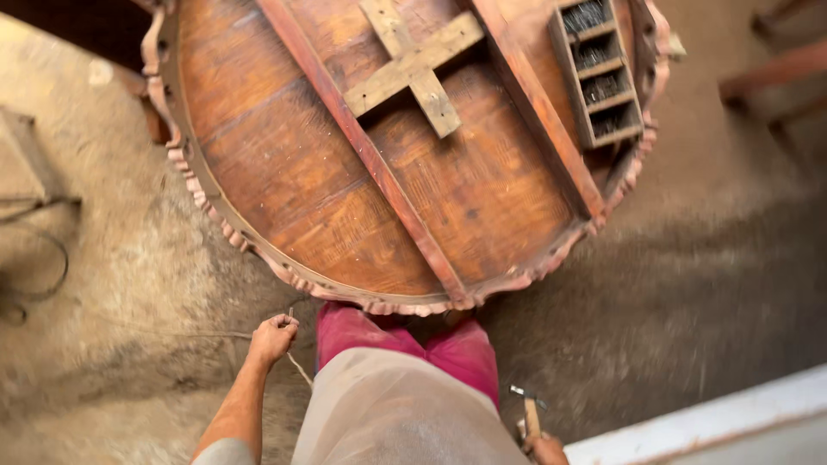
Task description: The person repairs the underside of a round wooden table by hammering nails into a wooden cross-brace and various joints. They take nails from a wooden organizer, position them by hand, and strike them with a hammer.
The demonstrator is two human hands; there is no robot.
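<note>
Floor: dusty, under round tabletop (379,164).
Left hand (273,337): grip pinching thin wire, below tabletop's rim.
Right hand (546,449): grip closed on hammer (527,405).
Progress: braces fixed; nail tray (597,73) atop.

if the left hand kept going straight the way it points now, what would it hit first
Most likely the carved scalloped rim of the round wooden tabletop, just ahead of the left hand; depth is unclear, so it might pass beneath it.

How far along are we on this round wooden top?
Done: two long battens and a cross brace sit on the upturned round top. In hand: right hand holds a hammer; left hand pinches a nail. Left: cannot tell; a compartmented nail tray rests on top.
</note>
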